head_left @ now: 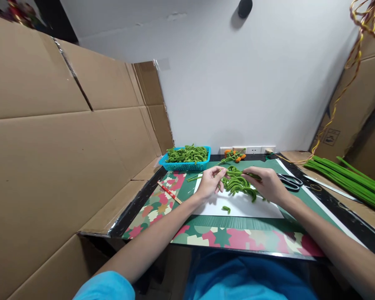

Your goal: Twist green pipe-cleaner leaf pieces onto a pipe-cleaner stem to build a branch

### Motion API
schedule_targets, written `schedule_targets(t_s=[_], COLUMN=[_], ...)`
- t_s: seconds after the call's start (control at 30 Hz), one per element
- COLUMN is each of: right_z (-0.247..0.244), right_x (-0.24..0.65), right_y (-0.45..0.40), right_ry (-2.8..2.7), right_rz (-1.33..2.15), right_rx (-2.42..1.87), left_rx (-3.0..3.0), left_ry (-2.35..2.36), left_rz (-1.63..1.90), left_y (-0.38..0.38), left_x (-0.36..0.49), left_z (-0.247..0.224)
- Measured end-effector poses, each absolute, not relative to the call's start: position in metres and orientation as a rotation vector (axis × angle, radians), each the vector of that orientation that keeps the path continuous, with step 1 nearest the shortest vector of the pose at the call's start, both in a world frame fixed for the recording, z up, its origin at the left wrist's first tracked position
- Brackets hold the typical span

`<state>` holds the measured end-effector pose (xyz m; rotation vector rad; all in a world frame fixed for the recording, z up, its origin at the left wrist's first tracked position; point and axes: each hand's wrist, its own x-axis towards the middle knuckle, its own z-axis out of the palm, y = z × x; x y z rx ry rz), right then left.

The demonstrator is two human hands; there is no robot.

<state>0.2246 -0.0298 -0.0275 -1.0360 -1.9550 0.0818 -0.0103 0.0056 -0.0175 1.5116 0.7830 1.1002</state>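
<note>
Between my two hands runs a green pipe cleaner (234, 172), held roughly level above a sheet of white paper (206, 207). My left hand (210, 182) pinches one end between thumb and fingers, with thin green ends sticking out to its left. At the other end, the fingers of my right hand (268, 183) are closed on the fuzzy stem. Beneath and between the hands lies a heap of curled green pipe cleaner pieces (237, 184). One small bent piece (226, 209) rests apart on the paper, nearer to me.
A blue basket (185, 166) full of curled green pieces stands at the back left. Orange-tipped green stems (235, 156) lie behind the heap. Black-handled scissors (290, 182) and long green pipe cleaners (350, 179) are at right, a red-patterned stick (169, 192) at left. Cardboard walls (81, 166) flank the table.
</note>
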Motion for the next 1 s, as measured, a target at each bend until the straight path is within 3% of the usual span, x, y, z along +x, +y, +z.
schedule_targets(t_s=[0.27,1.0], right_z=[-0.038,-0.036], right_x=[0.214,0.216], right_y=[-0.028,-0.031], right_ry=[-2.086,-2.081], right_rz=[0.074,-0.100], right_rx=[-1.004,-1.004], left_rx=[1.475,1.486], left_ry=[0.714,0.767], left_rz=[0.920,1.061], left_y=[-0.002,0.005], left_x=[-0.006,-0.009], left_z=[-0.021,-0.020])
